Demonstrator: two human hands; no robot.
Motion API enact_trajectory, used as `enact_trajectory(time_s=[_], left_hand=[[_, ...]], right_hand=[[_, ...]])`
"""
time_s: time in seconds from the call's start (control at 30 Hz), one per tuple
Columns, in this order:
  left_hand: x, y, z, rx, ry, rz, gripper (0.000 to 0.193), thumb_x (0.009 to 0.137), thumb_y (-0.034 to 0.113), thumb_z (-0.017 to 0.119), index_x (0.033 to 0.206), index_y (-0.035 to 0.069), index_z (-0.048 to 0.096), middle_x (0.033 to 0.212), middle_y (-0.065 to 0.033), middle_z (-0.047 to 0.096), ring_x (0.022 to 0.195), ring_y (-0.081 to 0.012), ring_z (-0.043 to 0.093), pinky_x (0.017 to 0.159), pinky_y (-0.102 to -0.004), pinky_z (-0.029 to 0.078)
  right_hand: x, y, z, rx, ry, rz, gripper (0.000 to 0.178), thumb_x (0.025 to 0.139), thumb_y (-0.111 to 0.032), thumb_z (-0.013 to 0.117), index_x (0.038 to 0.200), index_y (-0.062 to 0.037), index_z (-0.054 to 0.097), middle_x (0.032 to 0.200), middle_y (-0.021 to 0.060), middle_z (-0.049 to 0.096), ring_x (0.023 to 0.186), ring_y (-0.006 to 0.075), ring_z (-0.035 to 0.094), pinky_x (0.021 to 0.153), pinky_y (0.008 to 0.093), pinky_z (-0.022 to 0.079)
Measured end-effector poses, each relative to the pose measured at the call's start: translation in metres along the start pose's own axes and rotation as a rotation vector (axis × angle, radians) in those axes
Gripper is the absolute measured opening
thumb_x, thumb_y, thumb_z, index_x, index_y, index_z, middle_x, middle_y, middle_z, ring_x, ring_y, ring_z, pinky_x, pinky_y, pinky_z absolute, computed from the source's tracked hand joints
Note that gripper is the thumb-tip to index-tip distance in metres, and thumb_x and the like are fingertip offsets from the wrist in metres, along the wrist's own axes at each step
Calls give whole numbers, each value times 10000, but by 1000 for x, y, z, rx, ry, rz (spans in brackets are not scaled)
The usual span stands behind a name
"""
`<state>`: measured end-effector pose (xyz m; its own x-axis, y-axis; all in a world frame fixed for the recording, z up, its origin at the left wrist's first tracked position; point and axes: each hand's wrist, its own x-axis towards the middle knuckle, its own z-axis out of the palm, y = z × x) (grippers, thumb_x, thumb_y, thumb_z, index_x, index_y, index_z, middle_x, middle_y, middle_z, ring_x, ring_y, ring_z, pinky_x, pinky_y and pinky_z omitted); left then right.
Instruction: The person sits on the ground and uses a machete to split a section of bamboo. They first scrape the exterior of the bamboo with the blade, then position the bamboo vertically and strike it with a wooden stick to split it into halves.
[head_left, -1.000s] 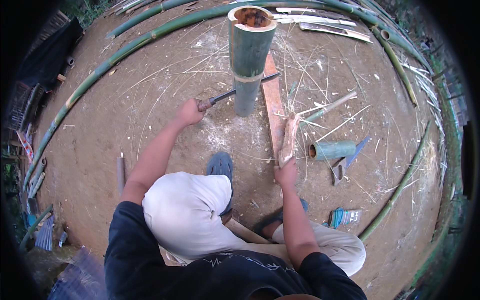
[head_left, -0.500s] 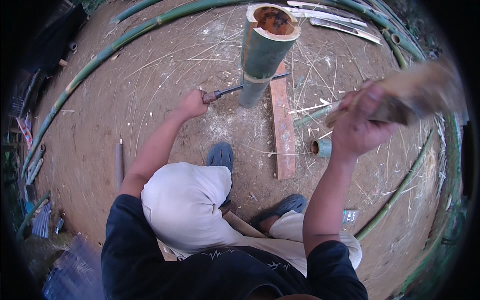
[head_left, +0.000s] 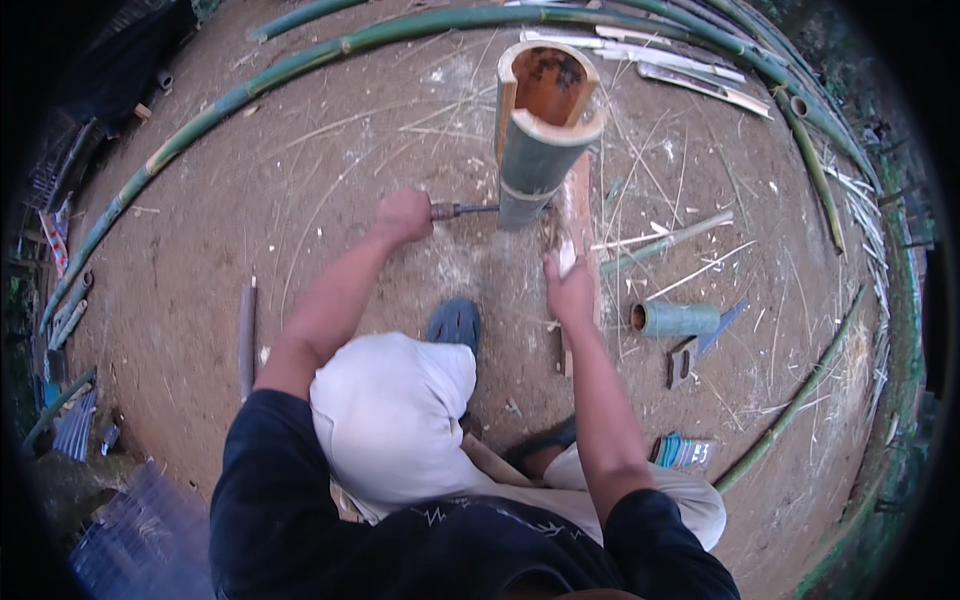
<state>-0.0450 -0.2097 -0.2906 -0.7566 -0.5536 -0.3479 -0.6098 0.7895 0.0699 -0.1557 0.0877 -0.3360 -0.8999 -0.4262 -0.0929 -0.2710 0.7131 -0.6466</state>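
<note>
An upright green bamboo tube [head_left: 545, 165] stands on the ground ahead of me, its rim broken by a gap on the left and its inside brown. My left hand [head_left: 405, 215] is closed round the wooden handle of a long-bladed knife [head_left: 475, 209]. The blade runs right to the tube's lower part, where most of it is hidden. My right hand [head_left: 571, 290] is closed, just right of and nearer than the tube. From its fingers sticks the pale end of a piece of wood [head_left: 567, 258]; the rest blends with the reddish board [head_left: 580, 215] behind it.
On the right lie a short bamboo tube [head_left: 678, 319], a handsaw [head_left: 700, 345] and a clear packet [head_left: 685, 451]. Split strips [head_left: 700, 75] and long green poles [head_left: 440, 22] lie at the back. A thin rod [head_left: 248, 340] lies left. Dry fibres litter the dirt floor.
My right hand, with the piece of wood, has come down and left from its raised place to beside the tube. The view has shifted, uncovering the handsaw. My left hand still grips the knife.
</note>
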Motion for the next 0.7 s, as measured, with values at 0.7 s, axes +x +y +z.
enact_trajectory(time_s=[0.7], left_hand=[[11, 46, -18, 4, -126, -21, 314, 824, 189, 703, 1112, 70, 740, 1151, -156, 726, 1098, -306, 699, 918, -413, 571]], right_hand=[[-29, 4, -13, -45, -24, 141, 663, 911, -430, 699, 1334, 28, 473, 1097, 354, 657, 1064, 512, 634, 912, 544, 504]])
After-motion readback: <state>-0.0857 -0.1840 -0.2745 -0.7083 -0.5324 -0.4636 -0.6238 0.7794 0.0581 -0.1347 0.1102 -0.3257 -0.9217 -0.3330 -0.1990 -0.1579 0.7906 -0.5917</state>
